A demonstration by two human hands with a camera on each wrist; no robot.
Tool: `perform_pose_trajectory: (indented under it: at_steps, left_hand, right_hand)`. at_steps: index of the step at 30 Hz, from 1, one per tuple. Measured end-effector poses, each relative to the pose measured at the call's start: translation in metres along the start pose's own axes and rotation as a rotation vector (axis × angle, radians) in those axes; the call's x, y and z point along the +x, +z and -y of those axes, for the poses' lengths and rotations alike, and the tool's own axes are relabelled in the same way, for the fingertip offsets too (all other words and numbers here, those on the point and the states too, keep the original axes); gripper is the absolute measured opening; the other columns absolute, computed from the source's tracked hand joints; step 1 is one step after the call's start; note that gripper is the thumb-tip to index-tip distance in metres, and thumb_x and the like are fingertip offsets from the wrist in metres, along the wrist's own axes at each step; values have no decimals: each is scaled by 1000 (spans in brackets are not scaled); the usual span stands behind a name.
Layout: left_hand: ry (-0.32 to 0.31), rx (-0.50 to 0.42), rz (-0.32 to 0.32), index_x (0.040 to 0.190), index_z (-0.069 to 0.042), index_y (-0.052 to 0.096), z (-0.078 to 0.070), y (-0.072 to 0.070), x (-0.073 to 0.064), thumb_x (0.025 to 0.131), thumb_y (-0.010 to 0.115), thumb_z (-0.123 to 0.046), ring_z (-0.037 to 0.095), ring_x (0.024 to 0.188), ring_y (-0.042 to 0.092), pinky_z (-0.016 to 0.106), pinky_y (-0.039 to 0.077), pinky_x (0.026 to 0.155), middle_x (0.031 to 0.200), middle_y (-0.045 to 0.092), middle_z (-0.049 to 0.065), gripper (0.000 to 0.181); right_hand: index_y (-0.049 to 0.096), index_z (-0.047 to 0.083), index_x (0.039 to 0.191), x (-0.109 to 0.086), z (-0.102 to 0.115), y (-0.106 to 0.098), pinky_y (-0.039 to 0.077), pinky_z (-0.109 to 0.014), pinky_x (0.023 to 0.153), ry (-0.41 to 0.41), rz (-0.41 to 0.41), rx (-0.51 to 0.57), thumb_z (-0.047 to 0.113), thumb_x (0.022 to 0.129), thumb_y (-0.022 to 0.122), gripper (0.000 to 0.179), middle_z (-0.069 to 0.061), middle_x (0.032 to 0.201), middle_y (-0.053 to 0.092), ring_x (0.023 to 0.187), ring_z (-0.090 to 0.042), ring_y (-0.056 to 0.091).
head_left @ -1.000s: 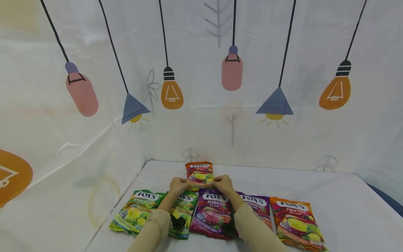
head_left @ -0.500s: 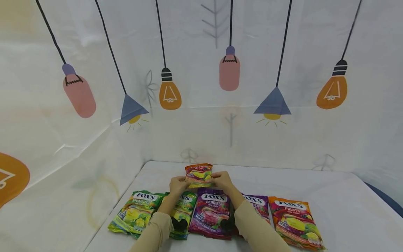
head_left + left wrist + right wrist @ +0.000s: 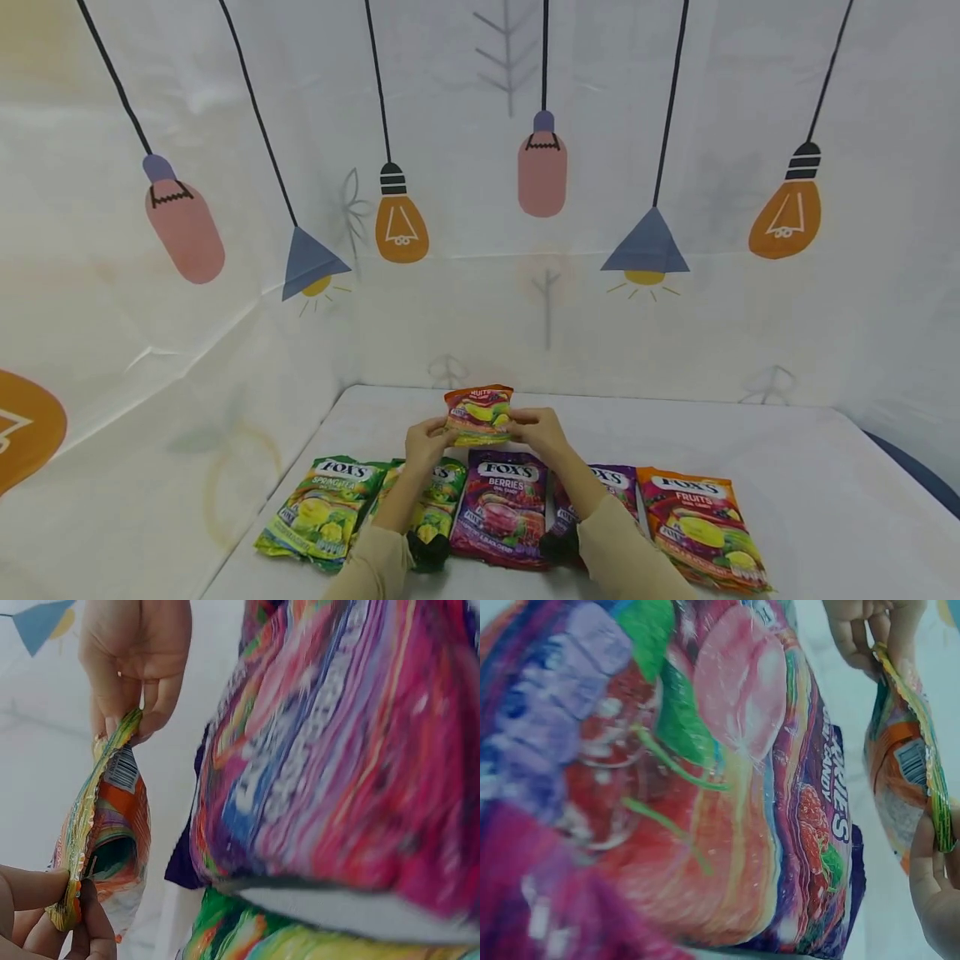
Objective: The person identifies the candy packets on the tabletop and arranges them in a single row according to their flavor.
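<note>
Both hands hold an orange Fox's Fruits candy bag [image 3: 480, 414] above the row of other bags. My left hand [image 3: 426, 442] pinches its lower left corner between thumb and fingers. The lower right corner is pinched by my right hand [image 3: 542, 432]. In the left wrist view the bag [image 3: 120, 832] appears edge-on, stretched along its crimped seam with the barcode showing. The right wrist view also catches the bag [image 3: 904, 772] from below, a hand at each end. Just under the hands lies a purple Fox's Berries bag [image 3: 501, 508].
On the white table [image 3: 787, 483], two green Spring Tea bags [image 3: 326, 508] lie at left. A second purple bag [image 3: 615, 483] is partly behind the right forearm, with another orange Fruits bag [image 3: 705, 529] to its right. A printed white backdrop [image 3: 465, 317] stands behind.
The orange bag has risen slightly and tilted, so its printed logo no longer shows fully. Both hands moved up a little with it. The head view has shifted slightly.
</note>
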State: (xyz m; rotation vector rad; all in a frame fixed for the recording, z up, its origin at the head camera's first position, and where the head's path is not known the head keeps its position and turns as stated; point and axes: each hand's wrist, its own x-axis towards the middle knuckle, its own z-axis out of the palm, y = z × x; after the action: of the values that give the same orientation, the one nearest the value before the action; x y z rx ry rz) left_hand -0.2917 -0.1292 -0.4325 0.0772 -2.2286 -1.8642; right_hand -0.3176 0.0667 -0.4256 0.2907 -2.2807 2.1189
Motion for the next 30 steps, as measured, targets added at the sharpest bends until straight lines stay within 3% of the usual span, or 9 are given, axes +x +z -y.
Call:
perform_pose_trajectory:
  at_steps: [2,9,15,22,25,26,30]
  left_hand:
    - [4,-15,15,121,16,53,-2,0,-5,86,64,-5,46,116,50,52,46,91,123,53,34,42]
    - [23,-48,61,123,12,54,-6,0,-24,89,63,-10,44,111,54,53,46,90,123,54,33,41]
    - [78,-66,84,123,13,53,-10,0,-38,90,62,-11,46,116,50,55,45,91,125,52,33,42]
    - [107,-46,91,123,12,54,-15,3,-53,90,63,-13,44,113,54,48,52,80,123,54,31,42]
    - [106,-65,90,121,13,55,-17,6,-57,89,63,-12,42,110,56,47,52,82,122,55,31,41]
    - [110,-73,92,121,13,54,-18,7,-59,89,63,-11,42,110,56,48,49,88,123,55,31,41]
    - [114,-111,101,120,15,54,-21,11,-62,88,63,-8,33,101,62,43,52,84,118,58,31,41]
  right_hand:
    - [58,-17,113,-5,2,-3,55,-38,76,-5,9,-6,-8,83,62,32,-33,110,60,91,-34,66]
    - [57,-16,116,-19,7,-14,55,-37,77,-54,48,-51,-3,86,60,33,-31,111,61,92,-33,66]
    - [56,-15,119,-37,16,-23,54,-39,81,-113,83,-87,1,90,58,33,-30,115,60,98,-36,63]
    - [59,-11,118,-55,20,-30,52,-43,86,-92,56,-128,4,89,60,32,-27,117,61,101,-36,62]
    - [60,-9,117,-60,21,-32,50,-46,88,-72,42,-136,5,89,61,32,-25,116,62,103,-35,62]
    - [61,-8,117,-61,21,-33,49,-47,89,-58,34,-135,6,89,61,32,-24,116,62,103,-35,62]
    - [63,-6,116,-66,23,-35,47,-49,91,-43,5,-147,9,89,63,32,-22,115,63,103,-33,62]
